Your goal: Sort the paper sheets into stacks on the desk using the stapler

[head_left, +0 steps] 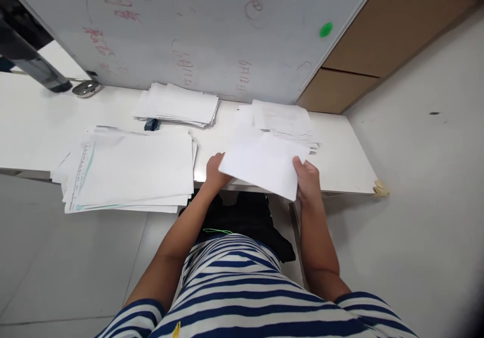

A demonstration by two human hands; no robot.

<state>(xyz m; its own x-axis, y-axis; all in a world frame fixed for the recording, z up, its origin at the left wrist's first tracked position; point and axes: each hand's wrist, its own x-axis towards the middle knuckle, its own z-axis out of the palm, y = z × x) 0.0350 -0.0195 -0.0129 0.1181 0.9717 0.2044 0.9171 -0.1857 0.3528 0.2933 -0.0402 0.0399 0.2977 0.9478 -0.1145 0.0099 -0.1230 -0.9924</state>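
My right hand (309,181) grips a white sheet of paper (264,159) at its right edge, thumb on top and fingers beneath. The sheet tilts above the front edge of the desk. Close against its left corner is my left hand (217,172), closed, with the fingers partly hidden behind the paper. Whether it pinches the sheet cannot be made out. Behind the held sheet lie more loose papers (282,118). To the left of my left hand, a large stack of paper (139,169) overhangs the front edge, its left side printed in teal.
A second paper stack (177,105) lies at the back beside a small dark object (152,124). A computer mouse (86,88) sits at the far left. The whiteboard (212,30) rises behind the desk (340,161), cardboard boxes (381,36) at its right. A wall bounds the right.
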